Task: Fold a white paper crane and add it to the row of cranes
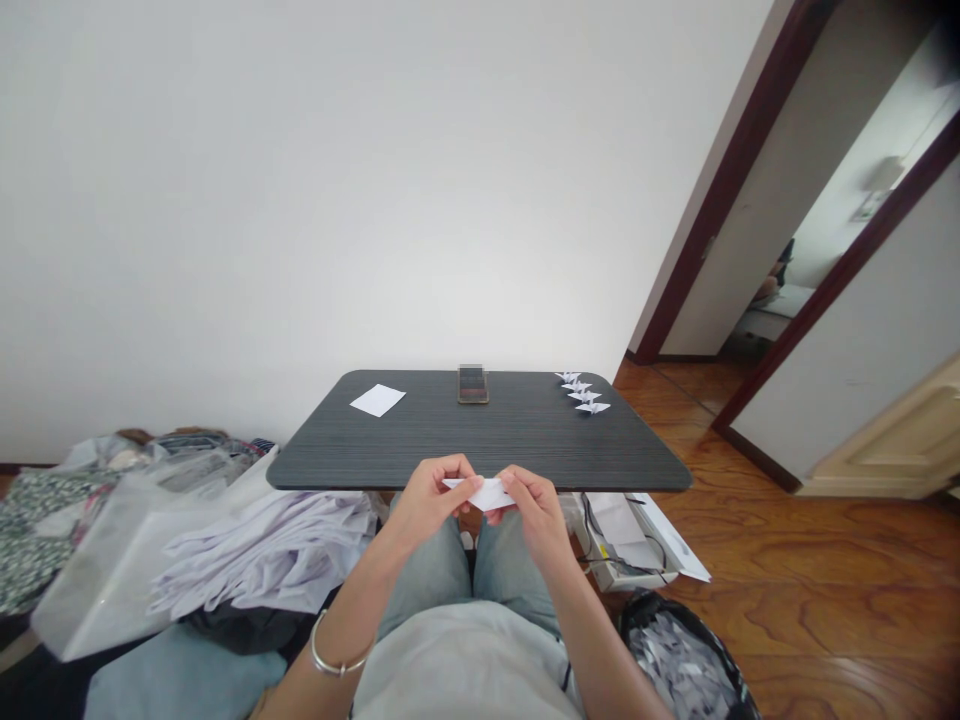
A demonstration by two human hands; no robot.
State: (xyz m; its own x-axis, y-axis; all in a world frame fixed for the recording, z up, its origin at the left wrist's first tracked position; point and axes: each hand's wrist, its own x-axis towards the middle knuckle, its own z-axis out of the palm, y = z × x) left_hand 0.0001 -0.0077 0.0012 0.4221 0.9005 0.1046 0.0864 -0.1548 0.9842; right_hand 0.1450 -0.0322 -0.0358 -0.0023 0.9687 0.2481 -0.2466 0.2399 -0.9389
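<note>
Over the near bench edge: left hand (429, 502) and right hand (537, 517) together, fingertips pinching opposite ends of a narrow folded white paper wedge (487, 492)
Paper position: held in the air just behind the near edge of a dark grey wood-grain bench (360, 450) with rounded corners, above the lap
Folded so far: small white origami cranes (581, 393) in a short row at the far right corner, four by my count, though small in this view
Unfolded: flat rectangular white paper sheet (377, 400) at the far left of the bench
In hand: pointed folded shape, no wings or neck showing
Also on bench: dark glossy smartphone (473, 385) with a pale metal edge, at the far edge
Left wrist: thin silver bangle (330, 650)
Beside lap, left: translucent plastic bag (105, 570) and crumpled white fabric (262, 550)
Beside lap, right: white cardboard box with black cables (619, 540); black bag of shredded paper (679, 665) lower down
Underfoot: glossy reddish-brown wood floor (795, 620)
</note>
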